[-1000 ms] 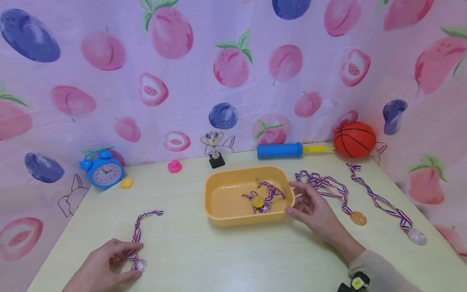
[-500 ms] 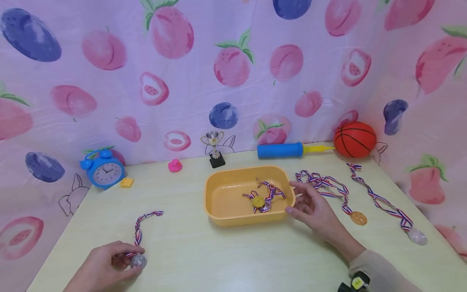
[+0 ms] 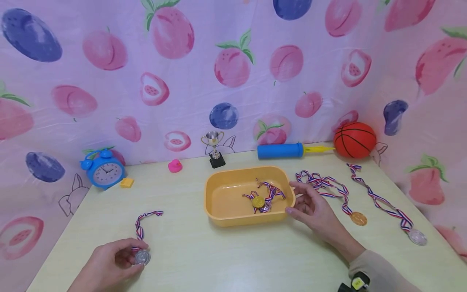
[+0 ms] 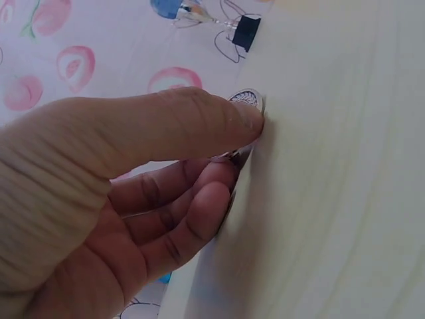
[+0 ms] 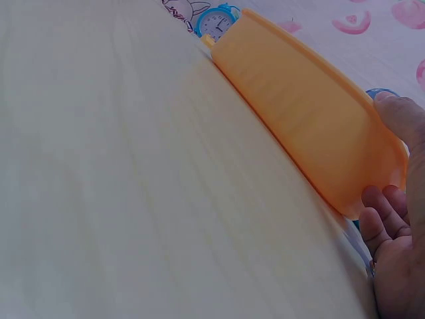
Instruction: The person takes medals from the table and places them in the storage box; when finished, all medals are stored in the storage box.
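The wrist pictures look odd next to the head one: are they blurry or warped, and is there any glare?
Head view: even, soft light, sharp, faint shadows under the yellow tray. Left wrist view: the left hand fills the frame, slightly soft; the silver medal peeks past the thumb. Right wrist view: table and tray wall look stretched and smooth, low angle; no strong glare anywhere.

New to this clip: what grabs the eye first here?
The orange tray at the table's centre, with a gold medal and striped ribbon inside; the right hand rests against its right end. Near the front left edge, the left hand pinches a silver medal. A basketball sits at the back right.
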Demonstrator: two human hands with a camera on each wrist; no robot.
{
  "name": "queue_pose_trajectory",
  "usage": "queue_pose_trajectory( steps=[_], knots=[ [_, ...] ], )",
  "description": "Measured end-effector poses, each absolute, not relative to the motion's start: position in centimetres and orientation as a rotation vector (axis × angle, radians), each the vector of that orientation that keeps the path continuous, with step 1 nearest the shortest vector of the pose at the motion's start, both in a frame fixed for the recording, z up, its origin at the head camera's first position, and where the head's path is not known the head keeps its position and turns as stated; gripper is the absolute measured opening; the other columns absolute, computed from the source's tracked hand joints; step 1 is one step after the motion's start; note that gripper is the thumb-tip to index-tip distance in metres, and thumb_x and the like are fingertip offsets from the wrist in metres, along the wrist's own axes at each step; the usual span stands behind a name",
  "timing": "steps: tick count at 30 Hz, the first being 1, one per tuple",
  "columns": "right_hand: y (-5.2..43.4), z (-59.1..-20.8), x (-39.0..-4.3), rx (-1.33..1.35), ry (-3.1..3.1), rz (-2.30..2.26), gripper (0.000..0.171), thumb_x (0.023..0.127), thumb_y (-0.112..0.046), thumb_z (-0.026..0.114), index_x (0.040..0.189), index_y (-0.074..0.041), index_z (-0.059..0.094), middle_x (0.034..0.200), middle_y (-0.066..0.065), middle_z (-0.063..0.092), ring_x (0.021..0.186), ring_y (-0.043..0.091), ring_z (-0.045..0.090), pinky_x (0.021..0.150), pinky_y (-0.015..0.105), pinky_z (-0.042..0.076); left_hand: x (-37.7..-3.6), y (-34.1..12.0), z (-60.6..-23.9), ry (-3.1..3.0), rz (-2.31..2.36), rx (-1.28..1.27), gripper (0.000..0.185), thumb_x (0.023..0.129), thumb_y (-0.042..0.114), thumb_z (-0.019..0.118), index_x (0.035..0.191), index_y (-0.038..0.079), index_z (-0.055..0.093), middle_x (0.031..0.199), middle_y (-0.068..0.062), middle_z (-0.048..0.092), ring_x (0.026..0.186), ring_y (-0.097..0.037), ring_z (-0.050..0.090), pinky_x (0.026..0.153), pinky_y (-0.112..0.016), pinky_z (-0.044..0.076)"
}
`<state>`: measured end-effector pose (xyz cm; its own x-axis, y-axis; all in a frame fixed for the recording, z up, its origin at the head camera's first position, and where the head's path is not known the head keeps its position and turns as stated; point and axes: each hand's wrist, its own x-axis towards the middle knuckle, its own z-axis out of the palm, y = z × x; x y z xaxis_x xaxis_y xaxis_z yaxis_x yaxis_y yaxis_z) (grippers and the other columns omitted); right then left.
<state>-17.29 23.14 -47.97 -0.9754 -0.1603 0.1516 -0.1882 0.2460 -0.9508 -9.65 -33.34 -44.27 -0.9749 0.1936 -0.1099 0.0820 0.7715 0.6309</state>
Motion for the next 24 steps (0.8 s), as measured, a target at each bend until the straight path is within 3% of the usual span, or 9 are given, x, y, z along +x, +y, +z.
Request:
queue_pose_trajectory(
  steps=[13, 22, 24],
  knots=[
    [23.2, -47.9, -17.4, 0.339, -2.461, 1.888, 0.073, 0.1, -0.024, 0.087, 0.162, -0.018, 0.05, 0.141, 0.016, 0.058, 0.113, 0.03, 0.065, 0.094, 0.019, 0.059, -10.3, -32.2, -44.6, 2.782, 1.077, 0.297, 0.046, 0.083, 0.0, 0.094, 0.125, 0.013, 0.081, 0.12, -0.004, 0.076, 0.089, -0.008, 0.067, 0.083, -0.02, 0.062],
    [23.1, -47.9, -17.3, 0.34, -2.457, 1.89, 0.072, 0.101, -0.02, 0.086, 0.162, -0.017, 0.049, 0.14, 0.017, 0.059, 0.112, 0.03, 0.066, 0.093, 0.019, 0.059, -10.5, -31.4, -43.3, 2.801, 1.21, 0.237, 0.047, 0.083, -0.006, 0.092, 0.127, 0.005, 0.08, 0.118, -0.008, 0.078, 0.087, -0.009, 0.07, 0.083, -0.022, 0.063],
    [23.1, -47.9, -17.2, 0.338, -2.458, 1.89, 0.073, 0.101, -0.021, 0.086, 0.163, -0.017, 0.049, 0.14, 0.017, 0.059, 0.112, 0.03, 0.066, 0.093, 0.02, 0.059, -10.6, -31.5, -43.0, 2.832, 1.251, 0.32, 0.049, 0.082, -0.007, 0.093, 0.128, 0.003, 0.08, 0.117, -0.008, 0.079, 0.086, -0.009, 0.072, 0.081, -0.023, 0.064]
  ],
)
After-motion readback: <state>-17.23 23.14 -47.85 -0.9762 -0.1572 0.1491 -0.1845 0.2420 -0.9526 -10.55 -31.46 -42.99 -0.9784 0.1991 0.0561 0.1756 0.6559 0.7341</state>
